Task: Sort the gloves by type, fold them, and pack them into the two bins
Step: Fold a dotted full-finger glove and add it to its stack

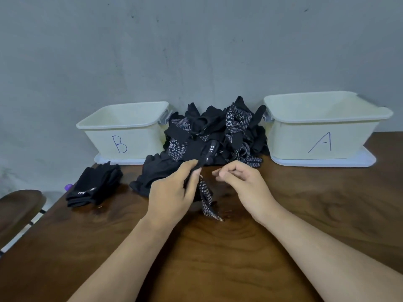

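A heap of black gloves (216, 131), some plain with a "5.11" strap and some dotted white, lies between two white bins. Bin B (124, 136) stands at the back left and bin A (322, 127) at the back right; both look empty. My left hand (174, 192) pinches a black glove by its strap at the heap's front edge, and a dotted glove (207, 199) hangs down beside its palm. My right hand (242, 179) hovers just to the right, fingers loosely curled, holding nothing. A small stack of folded plain gloves (93, 186) rests at the left.
The dark wooden table (218, 247) stretches toward me. Each bin sits on its white lid. A grey wall rises right behind the bins. A dark chair seat (19, 210) stands off the table's left edge, with a small purple object (68, 187) near the folded stack.
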